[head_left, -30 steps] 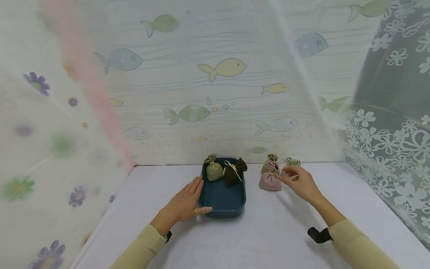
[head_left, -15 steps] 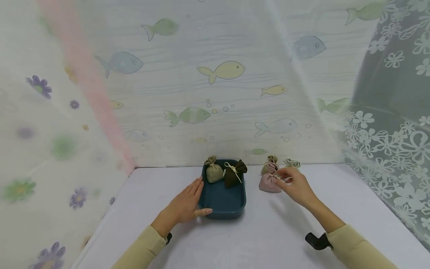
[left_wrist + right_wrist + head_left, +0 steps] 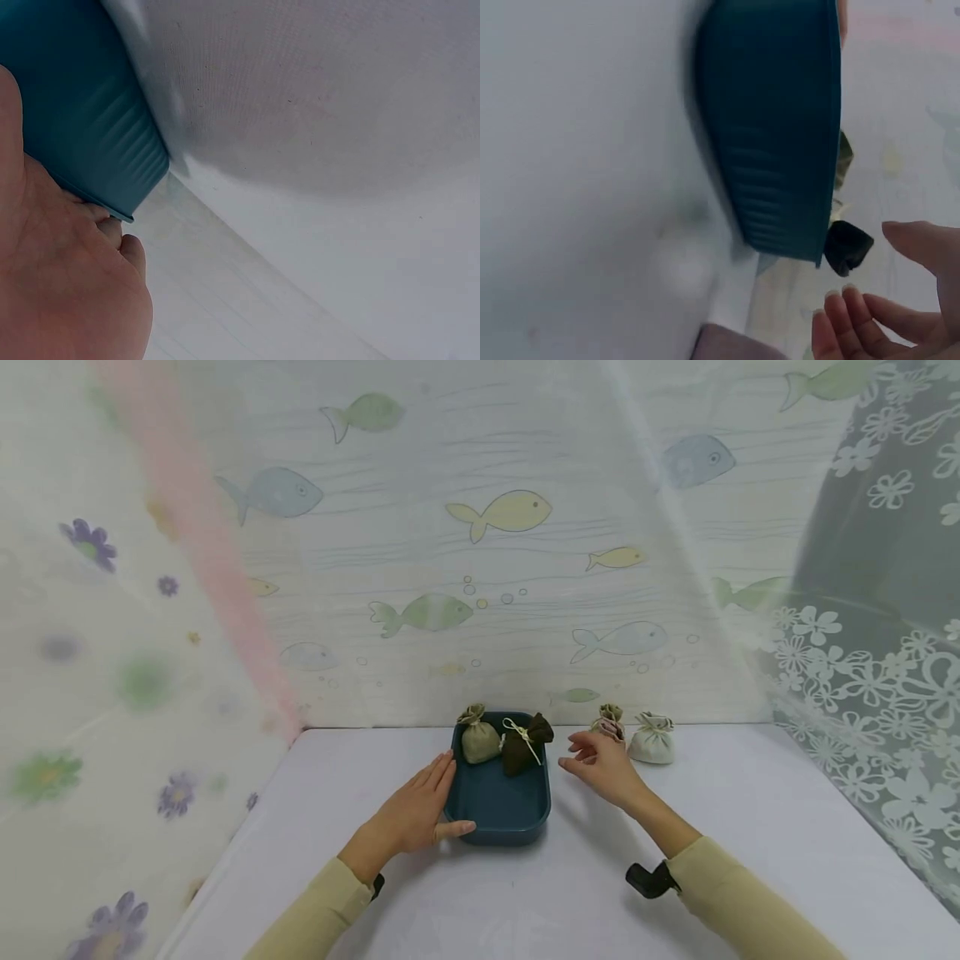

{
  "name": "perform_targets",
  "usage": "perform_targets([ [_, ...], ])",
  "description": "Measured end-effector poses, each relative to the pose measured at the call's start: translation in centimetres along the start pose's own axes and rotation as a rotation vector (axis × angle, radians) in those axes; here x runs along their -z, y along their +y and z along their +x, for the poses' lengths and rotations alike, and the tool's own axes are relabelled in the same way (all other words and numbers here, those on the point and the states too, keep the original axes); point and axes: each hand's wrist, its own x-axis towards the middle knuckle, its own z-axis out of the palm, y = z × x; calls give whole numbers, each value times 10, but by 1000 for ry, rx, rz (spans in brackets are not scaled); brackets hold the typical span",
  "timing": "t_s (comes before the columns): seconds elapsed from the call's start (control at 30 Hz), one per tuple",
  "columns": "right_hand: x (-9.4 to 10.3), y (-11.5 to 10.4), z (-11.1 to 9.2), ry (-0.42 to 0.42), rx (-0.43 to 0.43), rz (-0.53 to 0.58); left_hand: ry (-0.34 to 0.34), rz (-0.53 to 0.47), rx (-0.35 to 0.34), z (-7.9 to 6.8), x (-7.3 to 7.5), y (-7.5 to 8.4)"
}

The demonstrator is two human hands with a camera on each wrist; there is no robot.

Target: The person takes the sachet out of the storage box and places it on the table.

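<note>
My left hand rests against the left side of a dark teal tray, fingers extended along its wall and thumb over the front corner. Inside the tray's far end are a beige pouch and a dark brown pouch tied with a pale cord. My right hand hovers between the tray and the other pouches, thumb and fingers apart with nothing between them. It hides most of a pink pouch, whose side shows low in the right wrist view.
An olive-beige pouch stands behind the pink one. To their right is a white pouch. The white table ends at a hanging curtain printed with fish.
My right hand has moved left from the pink pouch's neck toward the tray, uncovering the white pouch. The left hand and the tray have stayed in place.
</note>
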Motion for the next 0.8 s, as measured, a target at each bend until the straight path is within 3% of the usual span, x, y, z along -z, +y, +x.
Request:
perform_targets([
  [0.2,-20,0,23,-20,-131,42,8,2,-9,0,-1,-1],
  [0.37,-31,0,35,-25,-164,88,14,-24,-23,-3,3,2],
  [0.8,-55,-24,57,-47,-90,34,-5,-40,-17,-6,11,6],
])
